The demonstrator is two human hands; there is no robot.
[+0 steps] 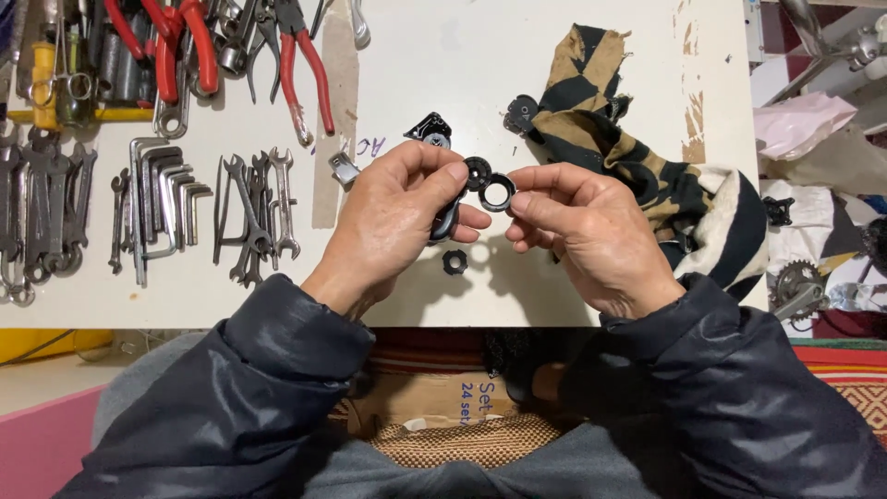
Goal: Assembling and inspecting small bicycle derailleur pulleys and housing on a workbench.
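A white table (573, 83) carries rows of wrenches (257, 212), hex keys (166, 199), red-handled pliers (300, 65), a crumpled black-and-tan cloth (637, 176), and small black parts including a notched nut (454, 261).

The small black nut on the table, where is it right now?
In the head view the black nut lies on the white table, just below the left hand and left of the right hand.

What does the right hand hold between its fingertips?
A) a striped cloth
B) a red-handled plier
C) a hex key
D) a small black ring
D: the right hand pinches a small black ring above the white table, beside the black part in the left hand.
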